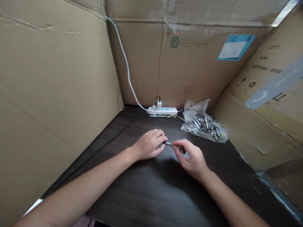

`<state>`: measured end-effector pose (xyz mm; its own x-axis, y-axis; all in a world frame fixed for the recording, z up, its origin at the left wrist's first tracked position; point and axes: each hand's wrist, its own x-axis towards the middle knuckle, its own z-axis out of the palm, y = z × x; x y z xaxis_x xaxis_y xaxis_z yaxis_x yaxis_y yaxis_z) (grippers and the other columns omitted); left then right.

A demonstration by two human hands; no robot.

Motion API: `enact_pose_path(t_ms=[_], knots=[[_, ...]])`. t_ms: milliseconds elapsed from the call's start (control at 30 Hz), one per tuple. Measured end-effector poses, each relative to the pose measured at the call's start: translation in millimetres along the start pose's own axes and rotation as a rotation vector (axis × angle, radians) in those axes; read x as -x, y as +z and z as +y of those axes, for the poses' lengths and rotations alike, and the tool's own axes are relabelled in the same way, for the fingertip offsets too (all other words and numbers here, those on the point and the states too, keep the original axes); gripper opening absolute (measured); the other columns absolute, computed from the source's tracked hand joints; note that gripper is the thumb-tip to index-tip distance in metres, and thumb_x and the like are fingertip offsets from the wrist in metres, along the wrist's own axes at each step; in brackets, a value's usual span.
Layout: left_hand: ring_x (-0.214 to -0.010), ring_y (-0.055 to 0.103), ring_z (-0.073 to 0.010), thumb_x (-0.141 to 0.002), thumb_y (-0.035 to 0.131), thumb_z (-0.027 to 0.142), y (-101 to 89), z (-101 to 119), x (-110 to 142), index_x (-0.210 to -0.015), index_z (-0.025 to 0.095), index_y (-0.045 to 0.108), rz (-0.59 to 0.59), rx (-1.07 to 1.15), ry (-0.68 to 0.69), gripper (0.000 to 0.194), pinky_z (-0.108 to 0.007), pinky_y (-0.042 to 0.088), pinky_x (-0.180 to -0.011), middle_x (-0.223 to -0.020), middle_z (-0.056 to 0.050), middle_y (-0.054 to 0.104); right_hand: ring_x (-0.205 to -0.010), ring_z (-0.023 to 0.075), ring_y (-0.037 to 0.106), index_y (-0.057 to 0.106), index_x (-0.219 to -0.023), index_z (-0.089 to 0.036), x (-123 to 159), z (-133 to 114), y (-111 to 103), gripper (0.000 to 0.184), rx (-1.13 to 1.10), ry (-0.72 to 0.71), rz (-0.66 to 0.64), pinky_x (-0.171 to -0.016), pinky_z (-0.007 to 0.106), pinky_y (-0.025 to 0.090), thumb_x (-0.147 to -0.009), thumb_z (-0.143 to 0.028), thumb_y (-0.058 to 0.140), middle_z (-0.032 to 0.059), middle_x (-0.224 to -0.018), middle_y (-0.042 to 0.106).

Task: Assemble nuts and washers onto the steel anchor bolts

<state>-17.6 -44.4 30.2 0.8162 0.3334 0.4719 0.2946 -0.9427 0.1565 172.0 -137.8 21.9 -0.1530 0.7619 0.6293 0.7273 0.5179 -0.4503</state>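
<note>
Between my two hands is a slim metal bolt [169, 144], held roughly level just above the dark table. My left hand [151, 144] has its fingers closed around the left end, which they hide. At the other end, my right hand [191, 155] pinches the bolt between thumb and fingers, covering most of that end. Beyond my right hand lies a clear plastic bag [200, 108], open, with several metal expansion bolts [205, 124] in it.
A white power strip [163, 110] with a plugged-in adapter [159, 104] sits at the back. Loose metal pieces [158, 116] lie before it. A white cable [127, 67] climbs the back cardboard [142, 56]; a black cable [104, 145] crosses the left side. Cardboard walls enclose the dark table [142, 192].
</note>
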Motion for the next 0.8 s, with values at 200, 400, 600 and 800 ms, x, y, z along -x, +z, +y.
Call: enact_pose_path(t_ms=[200, 400, 600, 800], knots=[[-0.084, 0.052, -0.0164, -0.087, 0.044, 0.02, 1.5, 3.0, -0.2, -0.096, 0.015, 0.052, 0.018, 0.053, 0.019, 0.013, -0.028, 0.045, -0.073, -0.092, -0.006, 0.056, -0.063, 0.0113, 0.055, 0.056, -0.101, -0.02, -0.7, 1.5, 2.5, 0.013, 0.006, 0.021, 0.008, -0.063, 0.025, 0.047, -0.088, -0.021, 0.052, 0.002, -0.081, 0.062], [-0.081, 0.052, -0.0158, -0.087, 0.044, 0.021, 1.2, 1.4, -1.1, -0.094, 0.016, 0.052, 0.038, 0.053, -0.007, 0.012, -0.028, 0.045, -0.073, -0.089, -0.005, 0.056, -0.059, 0.0104, 0.052, 0.05, -0.096, -0.021, 2.7, 3.3, 3.1, 0.015, -0.002, 0.052, 0.156, -0.058, 0.023, 0.046, -0.084, -0.02, 0.058, -0.0004, -0.076, 0.057], [-0.08, 0.052, -0.0153, -0.086, 0.045, 0.02, 1.2, 0.9, -0.4, -0.093, 0.015, 0.052, 0.04, 0.058, -0.02, 0.011, -0.028, 0.045, -0.073, -0.089, -0.005, 0.056, -0.058, 0.0091, 0.049, 0.049, -0.082, -0.021, 1.8, 1.2, -0.5, 0.011, -0.002, 0.029, 0.156, -0.059, 0.023, 0.044, -0.082, -0.016, 0.059, 0.0006, -0.081, 0.06], [-0.081, 0.053, -0.0155, -0.086, 0.044, 0.019, 0.3, 0.3, -0.8, -0.093, 0.015, 0.052, 0.063, 0.071, -0.017, 0.011, -0.028, 0.046, -0.074, -0.089, -0.005, 0.056, -0.057, 0.0083, 0.049, 0.051, -0.086, -0.021, 0.8, -0.3, -1.7, 0.009, -0.019, 0.04, 0.13, -0.057, 0.021, 0.044, -0.084, -0.015, 0.057, 0.0012, -0.086, 0.062]])
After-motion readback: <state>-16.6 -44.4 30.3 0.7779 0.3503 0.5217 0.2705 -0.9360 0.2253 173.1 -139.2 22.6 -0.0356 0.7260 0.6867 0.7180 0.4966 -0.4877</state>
